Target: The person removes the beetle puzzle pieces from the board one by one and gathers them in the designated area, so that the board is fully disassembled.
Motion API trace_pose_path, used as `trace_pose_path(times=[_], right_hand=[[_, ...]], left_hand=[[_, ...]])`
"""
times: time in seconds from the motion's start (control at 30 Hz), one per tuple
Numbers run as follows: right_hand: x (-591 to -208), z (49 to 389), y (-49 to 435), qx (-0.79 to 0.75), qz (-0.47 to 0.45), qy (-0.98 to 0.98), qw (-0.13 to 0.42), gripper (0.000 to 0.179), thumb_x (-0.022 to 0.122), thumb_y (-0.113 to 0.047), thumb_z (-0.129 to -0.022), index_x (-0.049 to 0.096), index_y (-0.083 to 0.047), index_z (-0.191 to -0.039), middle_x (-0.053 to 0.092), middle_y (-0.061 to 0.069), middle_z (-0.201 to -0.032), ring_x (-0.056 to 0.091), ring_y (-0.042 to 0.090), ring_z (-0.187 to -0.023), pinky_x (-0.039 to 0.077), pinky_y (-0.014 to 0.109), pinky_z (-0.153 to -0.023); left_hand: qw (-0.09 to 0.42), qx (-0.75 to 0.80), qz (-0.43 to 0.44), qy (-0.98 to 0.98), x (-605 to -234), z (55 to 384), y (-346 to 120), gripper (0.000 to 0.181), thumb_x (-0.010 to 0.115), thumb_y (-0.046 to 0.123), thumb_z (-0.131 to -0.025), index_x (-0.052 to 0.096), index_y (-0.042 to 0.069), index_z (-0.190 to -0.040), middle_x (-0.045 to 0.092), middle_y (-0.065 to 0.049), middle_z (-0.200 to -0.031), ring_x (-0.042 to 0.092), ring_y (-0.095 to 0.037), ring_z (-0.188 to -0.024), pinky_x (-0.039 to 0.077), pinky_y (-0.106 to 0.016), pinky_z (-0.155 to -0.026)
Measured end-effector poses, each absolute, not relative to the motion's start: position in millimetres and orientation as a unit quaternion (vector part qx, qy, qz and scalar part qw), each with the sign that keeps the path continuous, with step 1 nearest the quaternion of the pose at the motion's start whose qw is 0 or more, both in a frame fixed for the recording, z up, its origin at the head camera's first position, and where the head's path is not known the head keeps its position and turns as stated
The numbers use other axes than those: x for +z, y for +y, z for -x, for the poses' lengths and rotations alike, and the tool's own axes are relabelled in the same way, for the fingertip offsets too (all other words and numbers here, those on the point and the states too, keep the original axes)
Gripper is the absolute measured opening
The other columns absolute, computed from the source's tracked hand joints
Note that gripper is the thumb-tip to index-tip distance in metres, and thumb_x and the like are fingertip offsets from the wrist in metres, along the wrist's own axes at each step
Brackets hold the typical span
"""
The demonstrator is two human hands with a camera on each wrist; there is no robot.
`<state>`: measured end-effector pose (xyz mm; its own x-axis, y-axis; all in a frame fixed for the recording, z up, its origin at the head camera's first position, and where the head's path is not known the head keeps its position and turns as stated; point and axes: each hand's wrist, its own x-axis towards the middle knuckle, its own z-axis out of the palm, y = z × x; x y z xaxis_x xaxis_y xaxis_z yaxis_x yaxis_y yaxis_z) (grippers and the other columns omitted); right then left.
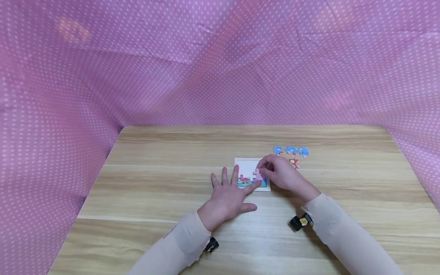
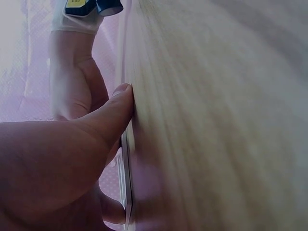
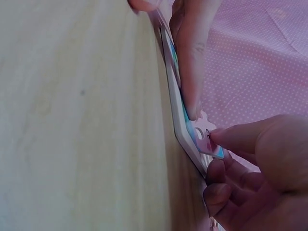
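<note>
A small jigsaw puzzle board with a pale frame lies flat on the wooden table, its lower strip filled with coloured pieces. My right hand pinches a pink puzzle piece between thumb and fingers over the board's right half. In the right wrist view that puzzle piece is tilted, with a round notch and part of a drawn face showing. My left hand lies spread, its index fingertip pressing on the lower right of the board and another fingertip at the left edge. Its thumb rests on the table below the board.
Several loose blue puzzle pieces lie in a row behind the right hand. A piece with a red flower shape sits just in front of them. Pink dotted cloth hangs around the table at the back and sides.
</note>
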<state>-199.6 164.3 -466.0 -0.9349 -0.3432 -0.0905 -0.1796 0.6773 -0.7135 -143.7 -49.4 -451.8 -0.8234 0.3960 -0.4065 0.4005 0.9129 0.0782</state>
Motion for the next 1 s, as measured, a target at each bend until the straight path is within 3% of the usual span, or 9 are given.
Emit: trace_pose_path(times=[0.33, 0.57, 1.0], right_hand=[[-465.1, 201.1, 169.1, -0.386, 0.159, 0.901, 0.118, 0.01, 0.071, -0.011, -0.104, 0.078, -0.014, -0.111, 0.075, 0.004, -0.105, 0.062, 0.02, -0.093, 0.053, 0.034, -0.084], [-463.5, 201.3, 168.9, -0.39, 0.153, 0.9, 0.121, 0.011, 0.067, -0.009, -0.106, 0.076, -0.013, -0.113, 0.074, 0.005, -0.104, 0.062, 0.02, -0.091, 0.052, 0.033, -0.079], [-460.3, 198.6, 176.0, -0.404, 0.142, 0.896, 0.12, 0.01, 0.067, -0.011, -0.106, 0.075, -0.013, -0.112, 0.073, 0.007, -0.104, 0.064, 0.021, -0.095, 0.053, 0.033, -0.083]], left_hand=[[0.211, -0.01, -0.208, 0.955, -453.2, 144.1, -49.0, 0.077, 0.052, 0.081, -0.097, 0.016, 0.066, -0.163, 0.005, -0.022, -0.182, 0.01, -0.061, -0.163, 0.016, -0.087, -0.121], [0.209, -0.008, -0.209, 0.955, -453.5, 144.2, -48.8, 0.077, 0.052, 0.081, -0.097, 0.017, 0.066, -0.163, 0.006, -0.022, -0.181, 0.011, -0.062, -0.162, 0.016, -0.087, -0.121], [0.203, -0.005, -0.211, 0.956, -454.1, 142.2, -49.2, 0.077, 0.051, 0.082, -0.097, 0.015, 0.066, -0.163, 0.006, -0.023, -0.181, 0.011, -0.062, -0.162, 0.016, -0.088, -0.119]])
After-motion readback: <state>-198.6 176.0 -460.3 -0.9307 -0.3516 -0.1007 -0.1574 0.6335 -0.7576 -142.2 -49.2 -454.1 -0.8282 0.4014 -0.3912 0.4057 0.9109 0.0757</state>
